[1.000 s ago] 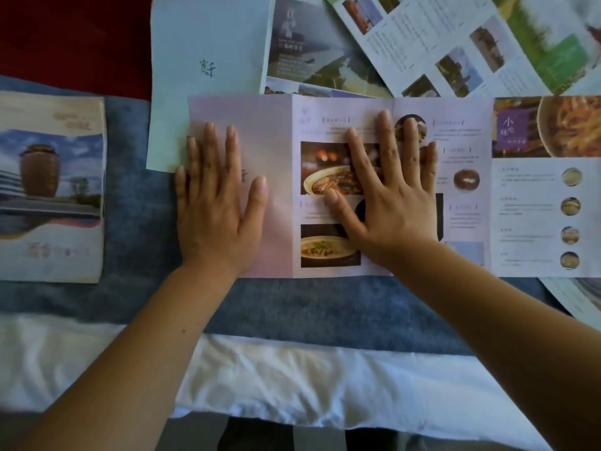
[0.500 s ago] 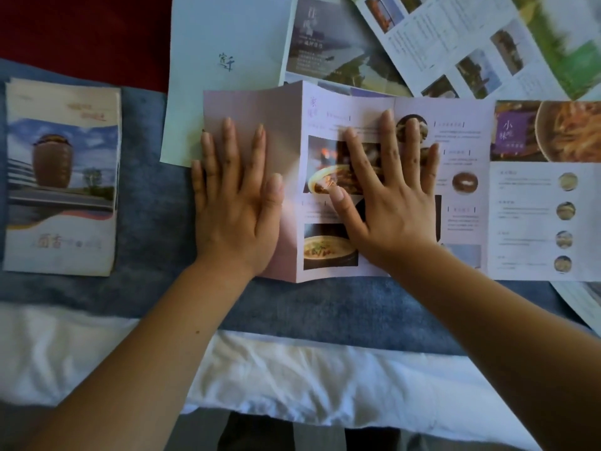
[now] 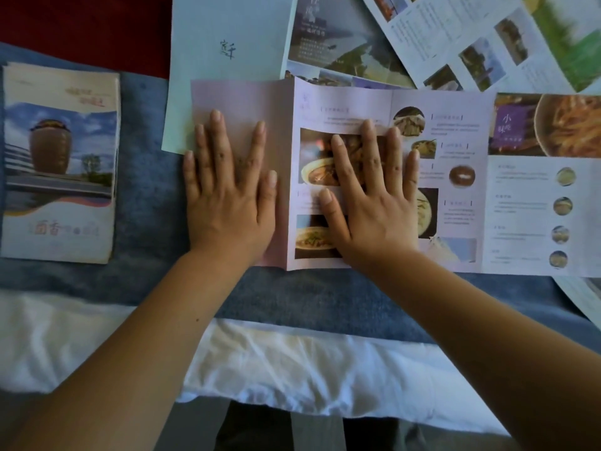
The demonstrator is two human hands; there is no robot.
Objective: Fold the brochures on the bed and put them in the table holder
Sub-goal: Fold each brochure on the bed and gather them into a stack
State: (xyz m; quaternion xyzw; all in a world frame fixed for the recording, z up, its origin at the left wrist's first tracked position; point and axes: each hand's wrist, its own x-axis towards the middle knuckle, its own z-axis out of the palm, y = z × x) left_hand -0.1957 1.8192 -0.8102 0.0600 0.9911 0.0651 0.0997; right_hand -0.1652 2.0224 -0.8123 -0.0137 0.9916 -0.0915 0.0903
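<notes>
Pink brochure point(image 3: 461, 222) ridges up between left hand point(image 3: 227, 200) and right hand point(image 3: 374, 206).

A pale lilac ground, printed with brown and orange food photographs, is shown on the open brochure point(image 3: 461, 222). Left of it, a blue sky and brown jar are printed on a folded brochure point(image 3: 58, 164). Beneath it a blue blanket point(image 3: 146, 196) is seen; beyond it, a plain pale green sheet point(image 3: 227, 24).

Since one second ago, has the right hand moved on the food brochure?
Yes: the right hand slid left across the food brochure, uncovering its round dish photo.
</notes>
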